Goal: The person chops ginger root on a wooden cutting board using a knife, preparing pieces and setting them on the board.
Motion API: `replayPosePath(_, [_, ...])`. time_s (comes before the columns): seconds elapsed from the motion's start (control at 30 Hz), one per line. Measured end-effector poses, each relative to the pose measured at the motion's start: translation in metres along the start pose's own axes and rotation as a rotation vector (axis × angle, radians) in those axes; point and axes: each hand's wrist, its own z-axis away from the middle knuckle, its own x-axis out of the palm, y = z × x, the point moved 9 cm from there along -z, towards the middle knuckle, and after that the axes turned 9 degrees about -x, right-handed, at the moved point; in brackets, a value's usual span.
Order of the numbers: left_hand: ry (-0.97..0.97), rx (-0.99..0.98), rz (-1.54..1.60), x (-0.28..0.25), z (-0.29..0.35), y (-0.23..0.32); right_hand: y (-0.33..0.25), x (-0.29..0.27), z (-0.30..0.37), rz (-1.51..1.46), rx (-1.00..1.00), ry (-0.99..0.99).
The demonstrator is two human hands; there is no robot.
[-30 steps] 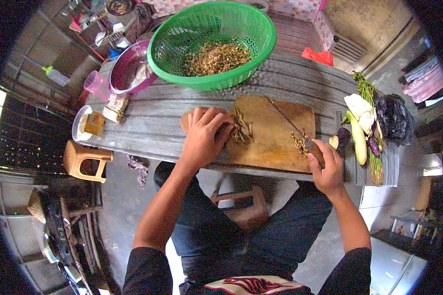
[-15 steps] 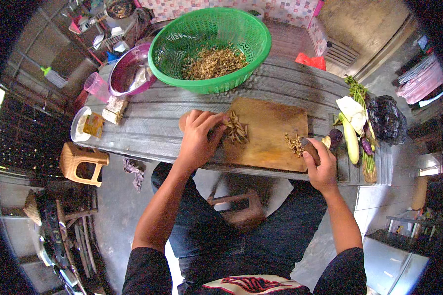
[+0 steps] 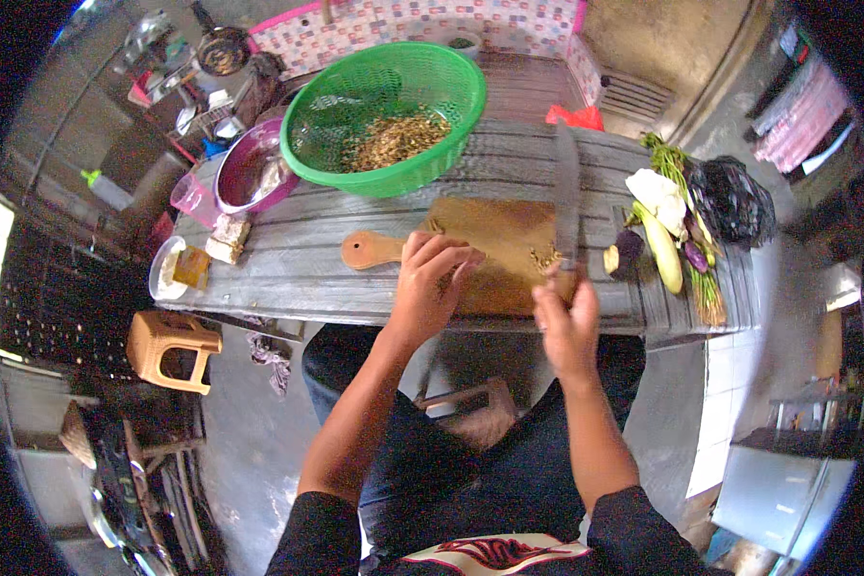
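The brown handle of a long, broad-bladed metal knife [image 3: 566, 206] is gripped by the right hand [image 3: 568, 326], whose fingers are wrapped closed around it; the blade is pointed away from the body, along the right side of a tan wooden chopping board [image 3: 509, 230]. The left hand [image 3: 430, 283] is held half curled over the board's near left part; whether the brown matter glimpsed beneath its palm is grasped cannot be told. Small chopped brown pieces [image 3: 545, 257] are seen on the board just beside the knife handle, and a few thin brown strips [image 3: 435, 227] near its far left corner. Farther out on the grey striped worktop [image 3: 326, 278], more chopped brown pieces are held in a large green perforated plastic basket [image 3: 307, 165]. To the right, a long pale-green vegetable [image 3: 660, 252] is laid beside a cut dark-purple vegetable [image 3: 629, 248].
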Motion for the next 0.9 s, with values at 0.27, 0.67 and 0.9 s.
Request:
replayPosePath(0.27, [0.01,-0.155,-0.018,0.009,0.006,-0.004,-0.025,0.014,0.005,0.275,-0.256,0.025])
replayPosePath(0.67, [-0.088,-0.211,-0.031,0.013,0.007,-0.006,-0.023,0.029,-0.002,0.431,-0.086,-0.109])
replayPosePath(0.9, [-0.089,-0.146,0.059,0.017,0.006,-0.01,-0.004,0.03,-0.007,0.525,-0.111,-0.153])
